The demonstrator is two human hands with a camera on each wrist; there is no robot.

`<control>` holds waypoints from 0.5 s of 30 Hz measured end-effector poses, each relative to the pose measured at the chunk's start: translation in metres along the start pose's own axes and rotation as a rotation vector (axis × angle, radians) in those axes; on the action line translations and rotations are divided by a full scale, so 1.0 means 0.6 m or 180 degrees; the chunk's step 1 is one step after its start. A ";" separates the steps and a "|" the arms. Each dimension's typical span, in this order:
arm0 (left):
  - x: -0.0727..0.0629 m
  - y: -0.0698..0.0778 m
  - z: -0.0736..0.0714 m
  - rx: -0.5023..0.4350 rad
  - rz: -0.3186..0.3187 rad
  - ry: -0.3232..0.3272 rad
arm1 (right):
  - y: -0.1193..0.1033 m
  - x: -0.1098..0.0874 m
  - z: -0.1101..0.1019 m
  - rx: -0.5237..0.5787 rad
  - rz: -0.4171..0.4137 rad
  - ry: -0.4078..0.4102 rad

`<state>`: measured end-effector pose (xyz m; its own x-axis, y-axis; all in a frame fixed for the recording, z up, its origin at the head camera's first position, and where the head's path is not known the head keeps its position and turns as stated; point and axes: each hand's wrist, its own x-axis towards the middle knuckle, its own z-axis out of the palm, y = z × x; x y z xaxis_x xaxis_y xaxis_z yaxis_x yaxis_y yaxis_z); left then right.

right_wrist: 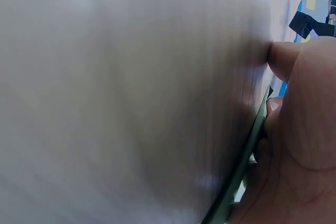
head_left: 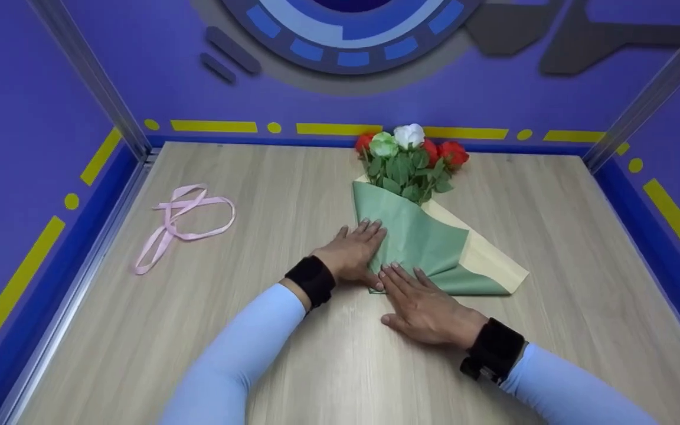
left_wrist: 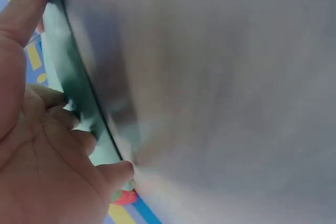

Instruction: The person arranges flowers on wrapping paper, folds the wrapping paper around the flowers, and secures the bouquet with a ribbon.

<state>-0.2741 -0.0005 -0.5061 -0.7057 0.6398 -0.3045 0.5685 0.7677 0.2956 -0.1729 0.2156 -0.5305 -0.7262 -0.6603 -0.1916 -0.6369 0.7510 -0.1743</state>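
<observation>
A bouquet of artificial roses [head_left: 409,137], red, white and pale green with leaves, lies on the table in green wrapping paper [head_left: 408,230]. The paper's cream inner side [head_left: 487,254] shows along the right. With fingers spread, my left hand [head_left: 352,254] presses on the left edge of the wrap. My right hand [head_left: 425,307] lies at the lower edge, its straight fingertips on the paper and its thumb on the table. In the left wrist view, fingers [left_wrist: 79,140] rest along the green edge. In the right wrist view, the palm [right_wrist: 310,129] is above the paper's edge. The stems are hidden.
A loosely looped pink ribbon [head_left: 180,221] lies at the left of the wooden table [head_left: 293,195]. Blue walls with yellow marks [head_left: 213,126] enclose the back and both sides, and metal rails [head_left: 95,77] run up the corners.
</observation>
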 end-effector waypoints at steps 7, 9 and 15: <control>0.003 0.000 -0.003 -0.0185 -0.0022 -0.0043 | 0.004 0.001 0.002 0.0155 -0.0007 -0.0023; 0.004 -0.001 -0.001 -0.0163 -0.0047 -0.0025 | 0.006 0.002 0.002 0.0248 0.0017 -0.0043; 0.003 0.004 0.002 -0.0202 -0.0124 0.0040 | 0.002 -0.006 0.001 0.0216 0.0013 0.0187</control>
<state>-0.2733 0.0027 -0.5070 -0.7323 0.6086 -0.3055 0.5127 0.7880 0.3408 -0.1707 0.2190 -0.5306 -0.7440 -0.6542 -0.1358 -0.6162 0.7504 -0.2390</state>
